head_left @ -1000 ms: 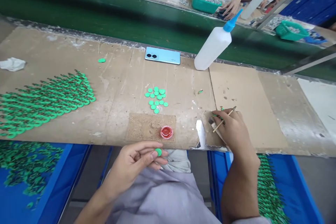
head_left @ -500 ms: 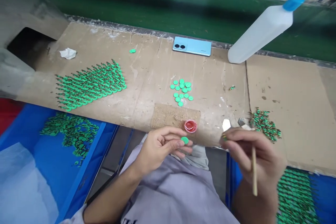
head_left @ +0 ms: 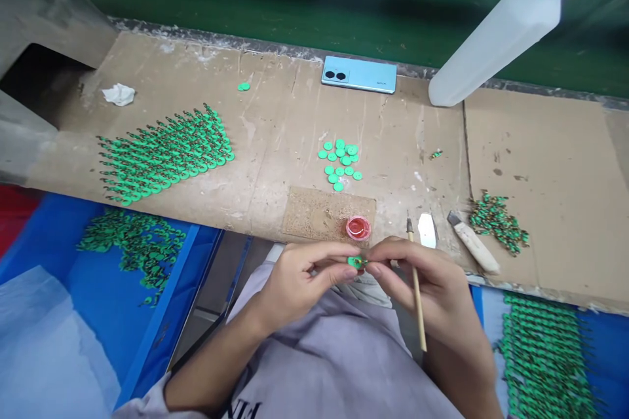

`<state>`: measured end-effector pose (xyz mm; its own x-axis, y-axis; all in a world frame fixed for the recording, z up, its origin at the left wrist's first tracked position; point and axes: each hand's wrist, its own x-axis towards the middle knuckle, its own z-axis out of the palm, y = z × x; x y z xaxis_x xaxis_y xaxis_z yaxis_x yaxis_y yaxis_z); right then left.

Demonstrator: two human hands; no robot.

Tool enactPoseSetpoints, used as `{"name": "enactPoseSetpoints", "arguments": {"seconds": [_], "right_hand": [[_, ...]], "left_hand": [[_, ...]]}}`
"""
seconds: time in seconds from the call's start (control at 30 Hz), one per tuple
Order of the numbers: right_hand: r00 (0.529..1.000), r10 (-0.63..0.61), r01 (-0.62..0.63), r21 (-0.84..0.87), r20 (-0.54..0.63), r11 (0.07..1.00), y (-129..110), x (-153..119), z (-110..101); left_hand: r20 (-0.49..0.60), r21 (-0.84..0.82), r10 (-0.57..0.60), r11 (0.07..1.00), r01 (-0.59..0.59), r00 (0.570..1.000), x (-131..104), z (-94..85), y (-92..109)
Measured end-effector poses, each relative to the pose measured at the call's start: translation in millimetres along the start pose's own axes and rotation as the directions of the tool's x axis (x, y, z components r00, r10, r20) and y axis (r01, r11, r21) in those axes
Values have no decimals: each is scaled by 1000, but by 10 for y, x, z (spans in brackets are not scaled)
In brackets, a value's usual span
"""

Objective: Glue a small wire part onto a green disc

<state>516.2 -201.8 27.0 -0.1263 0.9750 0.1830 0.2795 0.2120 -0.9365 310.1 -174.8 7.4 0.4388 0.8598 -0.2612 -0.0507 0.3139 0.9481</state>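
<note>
My left hand (head_left: 299,278) pinches a round green disc (head_left: 352,262) by its edge between thumb and fingers. Against the disc, my right hand (head_left: 437,291) holds a small brass-coloured piece (head_left: 363,262), partly hidden by the fingertips. A thin brush (head_left: 419,314) with a pale wooden handle is also tucked in the right hand, its dark tip pointing away from me. Just beyond both hands stands a small cup (head_left: 348,230) of red paste on a brown board (head_left: 314,216). Several loose green discs (head_left: 340,152) lie behind it.
Rows of assembled green pieces (head_left: 167,154) lie left. A pile of small parts (head_left: 498,219), a utility knife (head_left: 474,245) and a white piece (head_left: 427,230) lie right. A phone (head_left: 361,75) and tall bottle (head_left: 496,46) are at the back. Blue trays (head_left: 147,334) flank me below.
My right hand has moved left from the parts pile, bringing the small piece against the disc in my left hand. The knife and white piece are now uncovered. The view has shifted slightly.
</note>
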Motion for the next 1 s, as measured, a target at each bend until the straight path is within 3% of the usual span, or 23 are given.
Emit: {"name": "enactPoseSetpoints", "arguments": {"seconds": [0.13,0.33,0.53,0.83,1.0], "right_hand": [[1000,6,-6,-27,17,1000,-35,26,-21],[997,21,-18,-41,70,999,-35,35,-46],[984,-18,26,-46,178,999,-8,78,-93],[961,-29,36,-19,274,999,8,92,-154],[945,-84,92,-13,315,996,21,109,-186]], "left_hand": [[38,185,156,970,-161,987,7,-23,-39],[92,390,404,826,-406,910,22,-60,-67],[169,407,417,796,-448,893,30,-93,-62],[202,330,572,724,-606,795,55,-63,-102],[220,278,582,731,-623,783,71,-39,-115]]}}
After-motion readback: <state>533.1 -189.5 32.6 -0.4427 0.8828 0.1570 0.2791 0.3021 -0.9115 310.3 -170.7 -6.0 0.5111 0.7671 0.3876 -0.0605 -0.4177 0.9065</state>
